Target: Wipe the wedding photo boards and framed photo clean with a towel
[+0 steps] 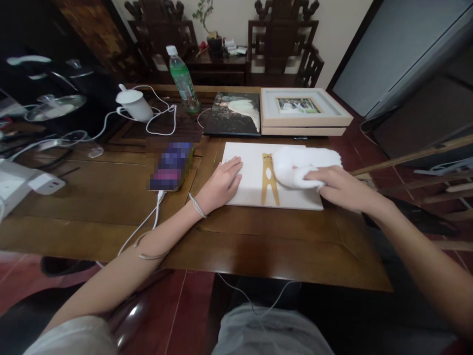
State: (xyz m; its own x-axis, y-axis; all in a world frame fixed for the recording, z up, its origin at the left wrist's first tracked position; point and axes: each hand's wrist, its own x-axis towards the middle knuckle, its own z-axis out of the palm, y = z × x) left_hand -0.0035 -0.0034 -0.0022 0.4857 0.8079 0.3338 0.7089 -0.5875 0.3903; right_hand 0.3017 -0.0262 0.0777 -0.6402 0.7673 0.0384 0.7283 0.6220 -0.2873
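Observation:
A white board (251,192) lies flat on the wooden table, with a tan long-legged cat figure (269,180) on it; I cannot tell if it is printed or stuck on. My left hand (225,182) rests on the board's left edge, fingers stretched out and holding nothing. On the right, my right hand (338,186) grips the near edge of a fluffy white cloth (306,165). The cloth covers the board's right part and reaches the figure's side. My right fingertips are partly sunk in its folds.
Behind the board lie a dark picture panel (236,113) and stacked pale wooden frames (306,111). A green bottle (184,81), a lidded white cup (135,103) and a phone (170,166) on a white cable (158,207) stand or lie left. The table's front edge (258,266) is close to me.

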